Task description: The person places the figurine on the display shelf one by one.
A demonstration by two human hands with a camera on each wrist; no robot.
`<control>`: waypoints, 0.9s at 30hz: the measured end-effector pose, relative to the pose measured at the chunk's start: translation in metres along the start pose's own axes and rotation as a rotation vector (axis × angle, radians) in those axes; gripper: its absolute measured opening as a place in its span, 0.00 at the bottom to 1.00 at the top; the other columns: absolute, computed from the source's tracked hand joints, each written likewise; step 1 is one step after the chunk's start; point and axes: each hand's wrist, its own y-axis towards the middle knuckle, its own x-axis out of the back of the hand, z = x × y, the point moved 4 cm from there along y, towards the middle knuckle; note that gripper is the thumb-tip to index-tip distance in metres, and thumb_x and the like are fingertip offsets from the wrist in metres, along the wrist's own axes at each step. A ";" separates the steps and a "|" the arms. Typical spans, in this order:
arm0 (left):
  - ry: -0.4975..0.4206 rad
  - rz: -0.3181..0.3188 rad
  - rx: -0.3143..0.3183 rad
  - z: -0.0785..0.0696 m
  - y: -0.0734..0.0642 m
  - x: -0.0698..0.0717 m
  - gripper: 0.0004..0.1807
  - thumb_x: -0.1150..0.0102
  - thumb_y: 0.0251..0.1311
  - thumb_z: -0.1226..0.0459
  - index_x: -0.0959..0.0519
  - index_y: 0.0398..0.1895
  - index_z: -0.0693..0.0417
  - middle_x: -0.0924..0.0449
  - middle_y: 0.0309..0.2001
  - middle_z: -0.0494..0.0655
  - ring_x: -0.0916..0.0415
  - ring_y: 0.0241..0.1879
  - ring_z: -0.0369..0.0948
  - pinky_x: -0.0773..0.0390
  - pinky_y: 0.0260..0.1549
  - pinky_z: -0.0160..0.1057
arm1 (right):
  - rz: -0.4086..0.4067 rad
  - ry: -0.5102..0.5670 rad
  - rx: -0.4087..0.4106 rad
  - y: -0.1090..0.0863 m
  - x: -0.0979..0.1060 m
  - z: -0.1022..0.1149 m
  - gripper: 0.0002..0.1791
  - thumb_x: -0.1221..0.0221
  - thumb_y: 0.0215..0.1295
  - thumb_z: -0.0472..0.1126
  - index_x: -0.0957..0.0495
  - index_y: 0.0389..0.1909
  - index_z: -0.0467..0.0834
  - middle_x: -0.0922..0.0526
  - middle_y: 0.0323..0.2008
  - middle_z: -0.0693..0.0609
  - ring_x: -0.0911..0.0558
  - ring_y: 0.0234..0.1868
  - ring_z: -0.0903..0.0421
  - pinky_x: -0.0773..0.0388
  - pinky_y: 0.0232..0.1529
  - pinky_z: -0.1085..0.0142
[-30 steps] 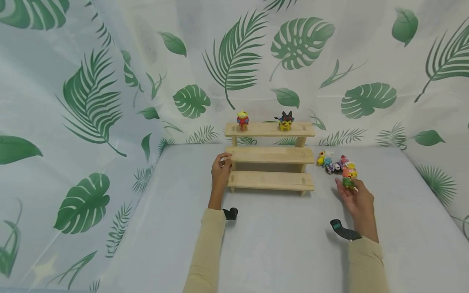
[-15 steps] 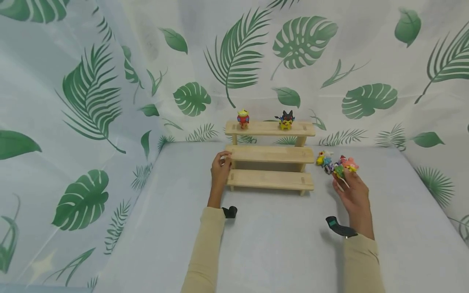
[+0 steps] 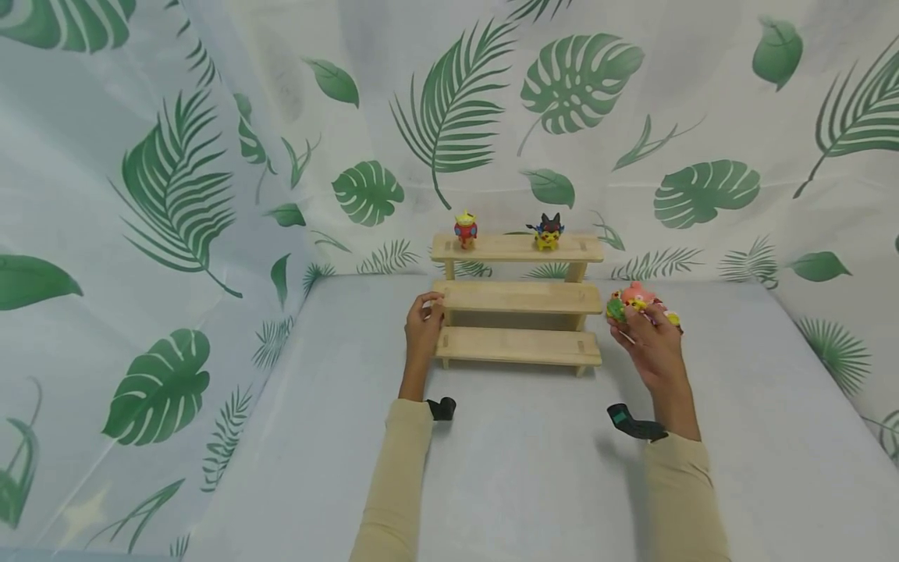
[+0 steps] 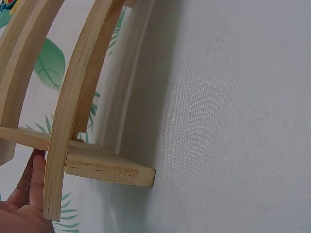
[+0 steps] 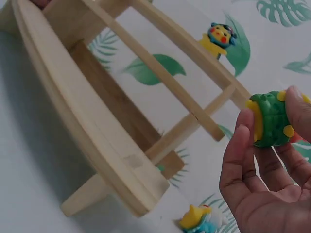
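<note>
A three-tier wooden display stand (image 3: 520, 343) stands on the white-covered table. My left hand (image 3: 424, 324) holds its left end at the middle tier; in the left wrist view the fingers (image 4: 36, 182) touch the wood and the thumb is hidden. My right hand (image 3: 653, 351) pinches a small toy figure (image 3: 636, 295) with a pink top, beside the stand's right end. In the right wrist view the toy's green-and-yellow body shows between thumb and fingers. On the top tier are a red figure with a yellow head (image 3: 465, 232) and a yellow figure with a black hood (image 3: 548, 234).
More small toy figures lie on the table behind my right hand, mostly hidden; one yellow-and-blue figure (image 5: 199, 218) shows in the right wrist view. Leaf-printed sheeting (image 3: 456, 179) hangs behind the stand and along the left side.
My right hand has moved left and away from me with the toy figure, toward the stand, and the toy has turned in the fingers. My left hand stays at the stand.
</note>
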 end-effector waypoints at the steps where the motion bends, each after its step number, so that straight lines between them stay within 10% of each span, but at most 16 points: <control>1: -0.002 0.003 -0.002 0.000 0.000 0.000 0.10 0.47 0.69 0.57 0.20 0.46 0.46 0.21 0.36 0.69 0.26 0.32 0.57 0.32 0.25 0.30 | 0.020 -0.008 0.009 0.001 -0.003 0.000 0.16 0.43 0.69 0.34 0.30 0.56 0.45 0.18 0.45 0.53 0.13 0.39 0.58 0.17 0.41 0.69; 9: 0.002 0.005 -0.001 -0.001 -0.001 0.000 0.10 0.47 0.69 0.57 0.20 0.47 0.48 0.22 0.37 0.71 0.27 0.32 0.55 0.33 0.24 0.29 | 0.103 -0.095 0.088 0.011 -0.025 0.000 0.20 0.44 0.67 0.27 0.28 0.57 0.46 0.25 0.47 0.51 0.14 0.41 0.58 0.18 0.43 0.68; 17: 0.020 -0.005 -0.011 -0.001 -0.001 0.000 0.10 0.46 0.68 0.57 0.20 0.46 0.47 0.22 0.28 0.53 0.30 0.26 0.37 0.33 0.24 0.30 | 0.151 -0.359 0.133 0.020 -0.053 -0.002 0.31 0.38 0.64 0.32 0.36 0.66 0.37 0.26 0.50 0.55 0.19 0.48 0.65 0.20 0.45 0.72; 27: 0.008 -0.002 -0.017 -0.001 -0.002 -0.001 0.10 0.46 0.69 0.56 0.20 0.46 0.47 0.20 0.34 0.64 0.25 0.32 0.50 0.31 0.27 0.31 | 0.158 -0.724 0.177 0.032 -0.098 -0.009 0.30 0.34 0.62 0.42 0.30 0.63 0.37 0.22 0.45 0.62 0.20 0.44 0.70 0.24 0.43 0.79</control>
